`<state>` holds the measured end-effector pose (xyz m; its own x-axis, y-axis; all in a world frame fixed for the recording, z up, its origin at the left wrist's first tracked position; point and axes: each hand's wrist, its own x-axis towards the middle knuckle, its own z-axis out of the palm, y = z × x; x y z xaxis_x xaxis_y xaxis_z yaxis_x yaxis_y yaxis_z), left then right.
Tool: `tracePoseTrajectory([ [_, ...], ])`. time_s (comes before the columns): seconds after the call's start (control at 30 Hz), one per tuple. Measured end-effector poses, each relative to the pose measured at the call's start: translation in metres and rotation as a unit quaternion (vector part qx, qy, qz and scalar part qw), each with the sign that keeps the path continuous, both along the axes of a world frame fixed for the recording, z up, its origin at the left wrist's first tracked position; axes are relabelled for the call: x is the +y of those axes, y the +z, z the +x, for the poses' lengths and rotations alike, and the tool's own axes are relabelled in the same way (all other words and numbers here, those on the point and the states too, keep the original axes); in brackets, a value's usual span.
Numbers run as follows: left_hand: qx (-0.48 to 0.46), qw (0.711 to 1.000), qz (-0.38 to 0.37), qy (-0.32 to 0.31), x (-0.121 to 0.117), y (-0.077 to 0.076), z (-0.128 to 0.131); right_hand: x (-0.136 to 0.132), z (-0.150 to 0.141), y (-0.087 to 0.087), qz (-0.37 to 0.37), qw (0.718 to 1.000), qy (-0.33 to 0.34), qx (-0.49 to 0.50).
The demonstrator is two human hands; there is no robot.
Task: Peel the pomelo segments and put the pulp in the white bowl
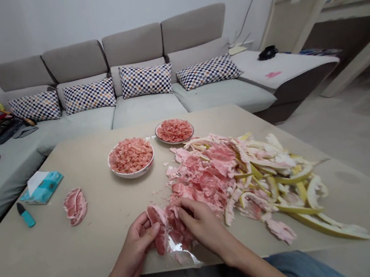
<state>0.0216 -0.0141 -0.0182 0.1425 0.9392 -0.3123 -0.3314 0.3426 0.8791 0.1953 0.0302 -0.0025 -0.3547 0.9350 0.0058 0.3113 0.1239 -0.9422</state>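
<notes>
Near the table's front edge, my left hand (pixel 139 239) grips a pink pomelo segment (pixel 157 219) between thumb and fingers. Beside it, my right hand (pixel 197 221) pinches a thin flap of pink membrane (pixel 173 215) at the segment's right side; its fingertips are partly hidden. Just beyond my right hand spreads a heap of peeled pink membrane (pixel 207 176), running into strips of yellow-green pomelo rind (pixel 295 178). Farther back, a white bowl (pixel 135 174) is piled with peeled pomelo pulp (pixel 131 154). Another unpeeled pomelo piece (pixel 76 206) lies alone on the left.
A dark-rimmed plate (pixel 176 141) of pulp stands behind the bowl. On the table's left lie a tissue pack (pixel 43 186) and a small knife (pixel 26 215) with a teal part. Beyond the table (pixel 110 243) is a grey sofa (pixel 148 108) with checked cushions.
</notes>
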Motion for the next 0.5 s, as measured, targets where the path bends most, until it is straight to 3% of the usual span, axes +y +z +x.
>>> tracePoseTrajectory([
  [0.23,0.051,0.998,0.045,0.014,0.002,-0.001,0.001,0.002,0.006,-0.005,0.168,0.981,-0.045,-0.083],
  [0.5,0.077,0.994,0.064,0.034,0.005,-0.010,0.000,-0.011,-0.005,-0.011,0.199,0.973,0.026,-0.117],
])
